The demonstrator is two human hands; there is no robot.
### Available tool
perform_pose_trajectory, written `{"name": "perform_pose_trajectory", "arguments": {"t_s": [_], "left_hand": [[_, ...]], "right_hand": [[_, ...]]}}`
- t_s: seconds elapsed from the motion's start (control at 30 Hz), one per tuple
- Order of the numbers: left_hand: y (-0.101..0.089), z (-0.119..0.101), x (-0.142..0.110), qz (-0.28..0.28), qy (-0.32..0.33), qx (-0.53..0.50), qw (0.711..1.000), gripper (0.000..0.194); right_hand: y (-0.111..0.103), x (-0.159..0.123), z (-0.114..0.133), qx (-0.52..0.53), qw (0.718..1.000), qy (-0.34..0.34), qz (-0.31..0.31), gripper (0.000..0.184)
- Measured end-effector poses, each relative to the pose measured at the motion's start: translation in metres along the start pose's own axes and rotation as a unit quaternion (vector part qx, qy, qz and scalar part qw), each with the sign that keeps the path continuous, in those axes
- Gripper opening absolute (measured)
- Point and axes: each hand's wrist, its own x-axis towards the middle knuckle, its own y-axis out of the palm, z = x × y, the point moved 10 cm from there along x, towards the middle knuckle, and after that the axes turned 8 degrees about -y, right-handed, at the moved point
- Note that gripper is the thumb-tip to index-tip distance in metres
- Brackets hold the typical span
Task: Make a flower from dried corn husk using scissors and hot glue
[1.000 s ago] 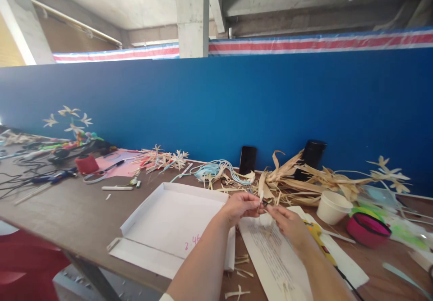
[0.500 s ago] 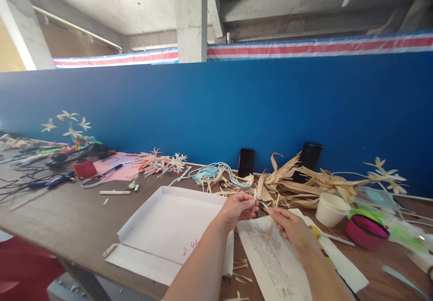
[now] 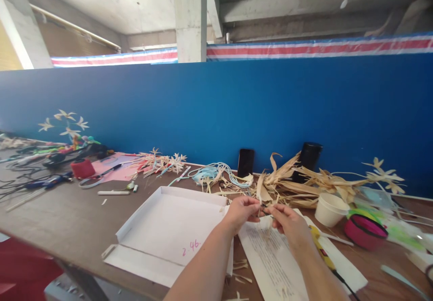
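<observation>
My left hand (image 3: 241, 212) and my right hand (image 3: 287, 222) meet above a printed paper sheet (image 3: 270, 258), fingers pinched together on a small pale dried-leaf strip (image 3: 261, 204). A thin dark piece shows between the fingertips; I cannot make out what it is. A flat white cardboard box lid (image 3: 169, 233) lies just left of my left forearm. A pile of dried husk leaves (image 3: 297, 179) sits right behind my hands.
A white paper cup (image 3: 329, 208) and a pink bowl (image 3: 365, 232) stand at the right. A yellow-handled tool (image 3: 321, 249) lies beside my right arm. A black phone (image 3: 246, 162) leans on the blue partition. A red thread spool (image 3: 82, 168), cables and finished husk flowers (image 3: 64, 123) lie far left.
Both hands have stayed pinched on the strip, shifting slightly and closing nearer together. The view has tilted a little.
</observation>
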Motion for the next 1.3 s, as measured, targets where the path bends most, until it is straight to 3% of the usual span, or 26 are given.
{"name": "perform_pose_trajectory", "arguments": {"t_s": [0.4,0.77,1.03,1.3], "left_hand": [[0.003,-0.001,0.001,-0.002,0.016,0.011,1.0,0.038],[0.004,0.002,0.001,0.003,-0.001,-0.016,1.0,0.04],[0.008,0.001,0.001,0.029,0.008,-0.022,0.999,0.037],[0.006,0.003,0.001,0.018,0.003,-0.014,1.0,0.037]], "right_hand": [[-0.004,0.0,-0.003,-0.055,0.998,-0.01,-0.023,0.034],[0.005,-0.001,-0.015,0.09,0.995,0.043,-0.021,0.032],[0.006,-0.001,-0.015,0.116,0.992,0.04,-0.026,0.03],[0.004,-0.002,-0.016,0.112,0.992,0.048,-0.041,0.031]]}}
